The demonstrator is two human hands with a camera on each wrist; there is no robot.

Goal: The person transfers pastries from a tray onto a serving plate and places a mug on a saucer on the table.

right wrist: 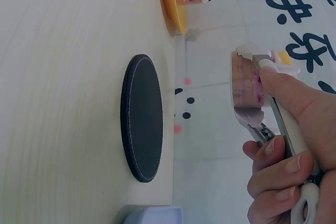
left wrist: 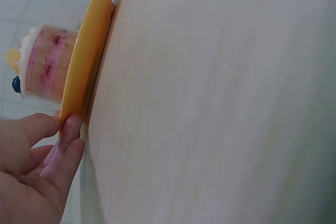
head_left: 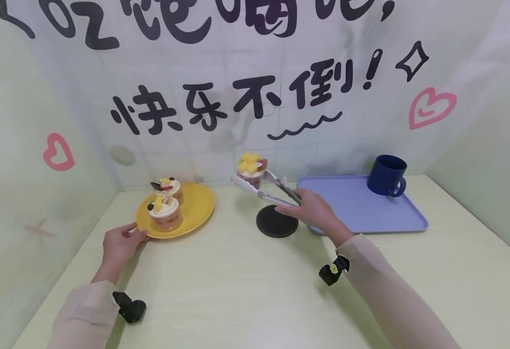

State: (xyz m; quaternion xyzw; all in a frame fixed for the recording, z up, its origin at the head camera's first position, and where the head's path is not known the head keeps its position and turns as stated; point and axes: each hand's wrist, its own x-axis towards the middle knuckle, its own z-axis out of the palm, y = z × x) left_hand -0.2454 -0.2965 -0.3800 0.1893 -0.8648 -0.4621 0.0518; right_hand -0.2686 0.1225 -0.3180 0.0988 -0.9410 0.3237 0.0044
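Observation:
At the left, my left hand (head_left: 119,245) pinches the near rim of a yellow plate (head_left: 200,206), thumb on top and fingers beneath, as the left wrist view shows. Two dessert cups (head_left: 166,218) with cream and fruit toppings stand on that plate. My right hand (head_left: 317,209) grips a pair of tongs (head_left: 276,198) with pale tips. Between the tips a third dessert cup (right wrist: 247,82), topped with yellow fruit pieces (head_left: 249,162), is held up above the table. Below and slightly to the right of this cup lies a round black coaster (head_left: 277,221).
A lavender tray (head_left: 346,208) lies at the right, with a dark blue mug (head_left: 385,174) on its back right part. Behind the table hangs a printed cloth backdrop (head_left: 220,145), and similar walls close off both sides.

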